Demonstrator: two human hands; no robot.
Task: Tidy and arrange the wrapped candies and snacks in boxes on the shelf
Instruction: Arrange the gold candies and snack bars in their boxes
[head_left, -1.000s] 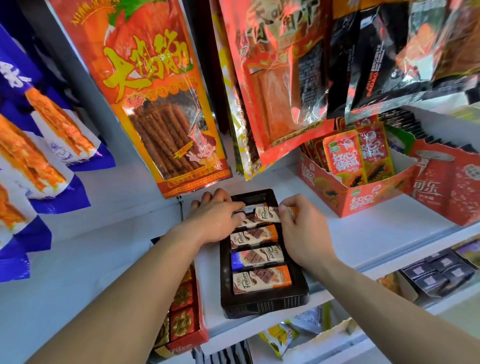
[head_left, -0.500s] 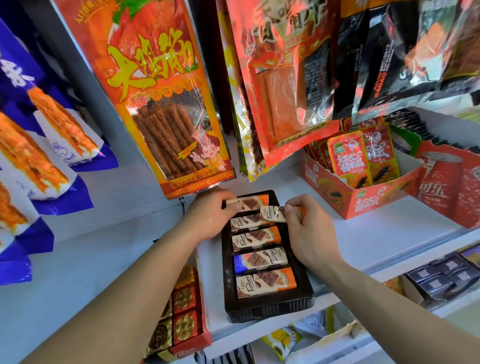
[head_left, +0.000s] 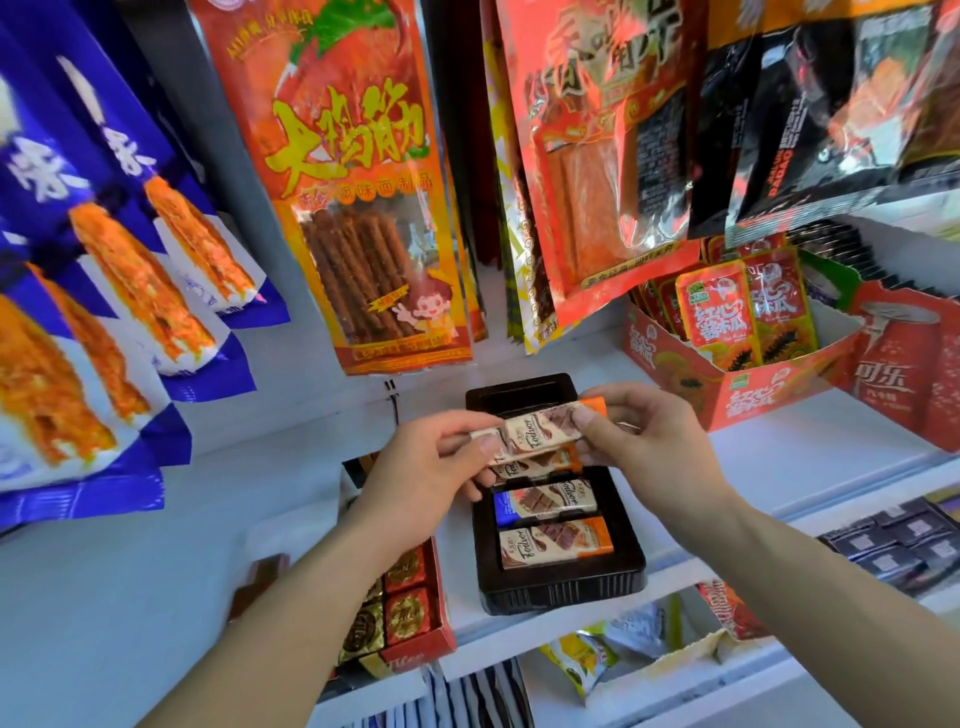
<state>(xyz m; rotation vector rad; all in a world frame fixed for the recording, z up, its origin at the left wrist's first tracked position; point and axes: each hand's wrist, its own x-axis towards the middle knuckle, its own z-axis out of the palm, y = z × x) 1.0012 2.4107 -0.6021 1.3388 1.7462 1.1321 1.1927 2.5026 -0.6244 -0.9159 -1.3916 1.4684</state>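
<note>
We pinch one chocolate bar (head_left: 540, 428) between left hand (head_left: 436, 467) and right hand (head_left: 654, 447); two bars lie neat in the black tray (head_left: 561, 587), back slots empty.

Bright, even light; glare on the hanging snack bags (head_left: 597, 156), edges bowed and softly blurred.

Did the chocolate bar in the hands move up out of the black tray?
Yes. The chocolate bar has been lifted from the black tray, now held above it by the left hand and right hand.
</note>
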